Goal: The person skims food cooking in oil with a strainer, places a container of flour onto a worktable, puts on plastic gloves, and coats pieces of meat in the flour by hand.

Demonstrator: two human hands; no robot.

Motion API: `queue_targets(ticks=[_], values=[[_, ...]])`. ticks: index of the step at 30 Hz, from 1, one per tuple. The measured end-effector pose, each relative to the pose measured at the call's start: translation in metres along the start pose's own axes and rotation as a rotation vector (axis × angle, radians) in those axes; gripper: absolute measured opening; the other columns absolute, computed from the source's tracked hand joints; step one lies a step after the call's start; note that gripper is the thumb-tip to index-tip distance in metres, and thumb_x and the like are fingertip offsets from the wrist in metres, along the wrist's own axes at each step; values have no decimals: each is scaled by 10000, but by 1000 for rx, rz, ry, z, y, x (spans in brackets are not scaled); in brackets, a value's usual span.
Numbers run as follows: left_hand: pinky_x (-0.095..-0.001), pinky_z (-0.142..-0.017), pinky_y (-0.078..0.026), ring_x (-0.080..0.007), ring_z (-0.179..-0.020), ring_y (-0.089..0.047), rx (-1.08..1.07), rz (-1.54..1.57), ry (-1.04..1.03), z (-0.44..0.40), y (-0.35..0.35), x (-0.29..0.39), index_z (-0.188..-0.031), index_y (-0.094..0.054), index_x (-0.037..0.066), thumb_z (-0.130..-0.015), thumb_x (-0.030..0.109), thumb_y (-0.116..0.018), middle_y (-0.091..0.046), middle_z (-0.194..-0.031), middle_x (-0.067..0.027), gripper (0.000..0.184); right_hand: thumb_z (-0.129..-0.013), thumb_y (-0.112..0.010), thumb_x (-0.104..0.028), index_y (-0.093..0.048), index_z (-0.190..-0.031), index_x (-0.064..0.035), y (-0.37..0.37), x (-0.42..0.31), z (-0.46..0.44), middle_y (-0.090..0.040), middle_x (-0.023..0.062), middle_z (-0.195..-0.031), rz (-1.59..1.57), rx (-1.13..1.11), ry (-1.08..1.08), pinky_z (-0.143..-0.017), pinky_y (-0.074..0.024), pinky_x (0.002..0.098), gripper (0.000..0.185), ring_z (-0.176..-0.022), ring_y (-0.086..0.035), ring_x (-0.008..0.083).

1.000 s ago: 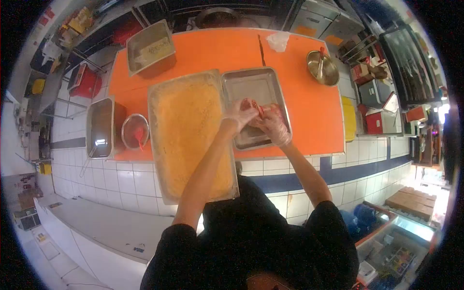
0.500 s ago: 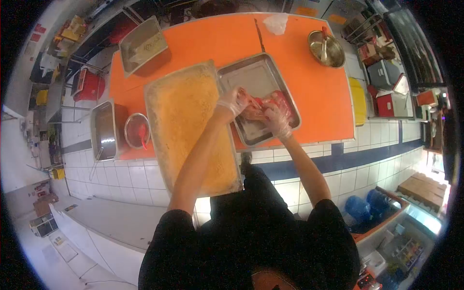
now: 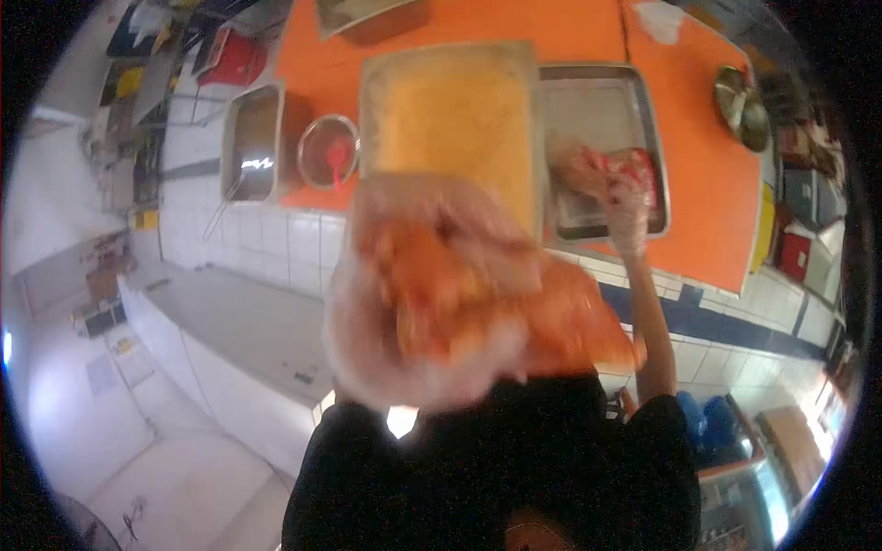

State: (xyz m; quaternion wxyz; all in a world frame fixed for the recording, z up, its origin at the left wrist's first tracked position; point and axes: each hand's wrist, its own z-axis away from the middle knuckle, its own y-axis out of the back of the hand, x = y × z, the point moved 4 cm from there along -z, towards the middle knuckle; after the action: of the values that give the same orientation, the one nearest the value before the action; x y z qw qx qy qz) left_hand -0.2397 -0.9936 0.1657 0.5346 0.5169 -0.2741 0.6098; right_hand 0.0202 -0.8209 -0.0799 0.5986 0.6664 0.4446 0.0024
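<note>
Close to the camera, my left hand [image 3: 354, 321] in a clear plastic glove is closed around an orange-red piece of raw marinated meat [image 3: 441, 294]. Motion blurs both, and the meat's narrower end sticks out to the right. My right hand [image 3: 625, 202], also gloved, reaches into a shallow metal tray [image 3: 660, 129]. It touches more red raw meat [image 3: 638, 165] at the tray's near right part; its fingers are smeared among the meat. Left of the tray lies a large shallow pan [image 3: 450, 110] of yellow-orange powder, partly hidden by my left hand.
On the orange table [image 3: 707, 202] stand a metal bowl with a red utensil [image 3: 329, 151], a deep metal container [image 3: 253, 147] at the left edge, another container [image 3: 377, 20] at the back, and a metal bowl [image 3: 742, 110] at the right. A white plastic bag [image 3: 660, 20] lies far back.
My left hand has come up from the tray toward the camera with a piece of meat. My right hand stays at the meat in the tray. The view has shifted.
</note>
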Motion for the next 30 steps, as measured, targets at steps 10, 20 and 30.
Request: queue_targets(ticks=[10,20,30], values=[[-410,-865,-528,-343,-1005,-655,248,-711,-378,-29,-17,-16,-1177,-648,58,-877,221,-727,-676,-1115,-158,350,-760,-803,-120,-617,-844,-60,9,4,4,-633,108,-1164,-119,65,-91,-1045,-411,497,213,-1109,-589,338],[-452,-831,-559,-367,-1004,-690,-350,-1103,-205,-215,-204,-140,-974,-743,20,-829,70,-635,-713,-986,-231,187,-737,-817,-201,-599,-1239,-151,15,-20,-7,-604,112,-1250,-138,-63,-145,-1065,-395,507,549,-1126,-596,308],[-465,-875,-542,-352,-1074,-665,-213,-985,-67,-190,-214,-160,-1145,-636,26,-737,137,-714,-671,-1147,-232,430,-833,-690,-227,-542,-1334,-190,23,-13,-29,-575,79,-1296,461,-414,-128,-1097,-350,495,524,-1197,-557,272]])
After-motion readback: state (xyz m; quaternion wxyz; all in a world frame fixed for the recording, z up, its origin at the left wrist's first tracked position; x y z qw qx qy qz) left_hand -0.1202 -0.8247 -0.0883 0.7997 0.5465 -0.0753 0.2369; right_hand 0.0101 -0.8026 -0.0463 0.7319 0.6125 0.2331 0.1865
